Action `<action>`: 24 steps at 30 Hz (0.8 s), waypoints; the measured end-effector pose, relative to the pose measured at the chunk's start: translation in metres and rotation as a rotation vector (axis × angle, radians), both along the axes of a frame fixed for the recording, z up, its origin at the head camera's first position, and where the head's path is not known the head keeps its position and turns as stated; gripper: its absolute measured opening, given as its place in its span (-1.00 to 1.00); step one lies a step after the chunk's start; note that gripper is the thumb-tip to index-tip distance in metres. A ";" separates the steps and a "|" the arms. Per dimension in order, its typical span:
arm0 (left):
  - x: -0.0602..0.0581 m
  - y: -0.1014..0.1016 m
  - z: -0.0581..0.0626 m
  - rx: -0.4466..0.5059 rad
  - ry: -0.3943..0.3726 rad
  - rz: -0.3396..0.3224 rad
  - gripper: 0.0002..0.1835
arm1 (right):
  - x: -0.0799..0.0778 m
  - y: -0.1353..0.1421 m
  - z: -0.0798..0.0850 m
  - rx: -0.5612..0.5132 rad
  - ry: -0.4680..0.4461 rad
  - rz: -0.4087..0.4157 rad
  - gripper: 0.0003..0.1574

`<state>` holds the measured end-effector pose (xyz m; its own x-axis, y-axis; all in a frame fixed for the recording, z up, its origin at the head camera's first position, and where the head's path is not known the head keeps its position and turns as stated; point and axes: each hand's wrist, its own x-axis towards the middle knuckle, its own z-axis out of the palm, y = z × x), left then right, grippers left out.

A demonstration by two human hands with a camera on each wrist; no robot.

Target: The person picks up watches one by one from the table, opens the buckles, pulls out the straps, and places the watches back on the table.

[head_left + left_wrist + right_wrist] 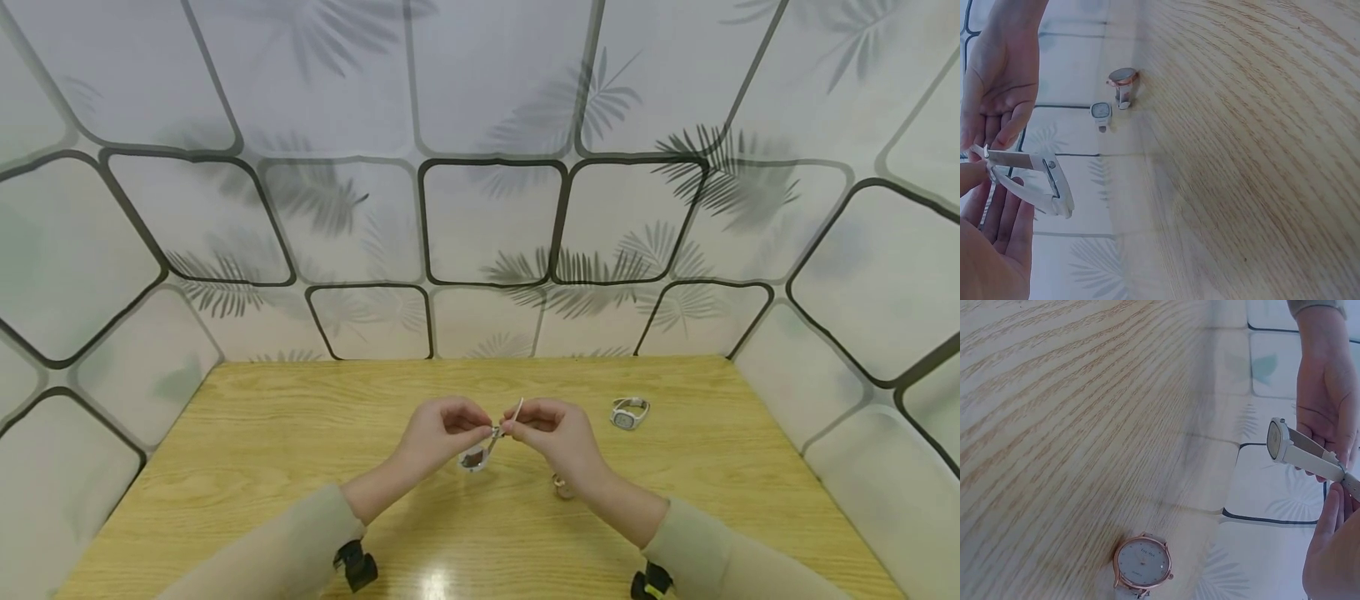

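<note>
Above the table, both hands hold a white wristwatch [474, 459] by its strap, and its case hangs below the fingers. My left hand [441, 432] pinches the strap at the metal buckle [497, 432]. Facing it, my right hand [561, 435] pinches the strap's free end [518, 408], which sticks up past the fingertips. In the right wrist view the round watch face [1277, 440] is turned sideways, and the two strap halves meet at the buckle, forming a loop. The left wrist view shows the same loop with the case back [1052, 176] toward the camera.
A white watch with a squarish face [624, 416] lies on the wooden table [315, 450] to the right. Nearer, a rose-gold watch [1143, 561] lies partly behind my right wrist in the head view. Patterned panels [487, 225] enclose the table's back and sides.
</note>
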<state>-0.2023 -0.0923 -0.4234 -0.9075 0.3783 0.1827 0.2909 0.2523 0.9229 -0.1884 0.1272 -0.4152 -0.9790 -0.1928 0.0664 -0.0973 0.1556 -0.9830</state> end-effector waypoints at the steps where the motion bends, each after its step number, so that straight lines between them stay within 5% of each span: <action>1: 0.000 0.000 0.000 0.000 0.003 -0.003 -0.86 | 0.000 0.000 0.000 0.000 0.000 0.000 -0.78; 24: 0.001 0.005 0.001 -0.062 0.091 -0.022 -0.93 | 0.002 -0.004 0.002 -0.026 0.003 -0.010 -0.80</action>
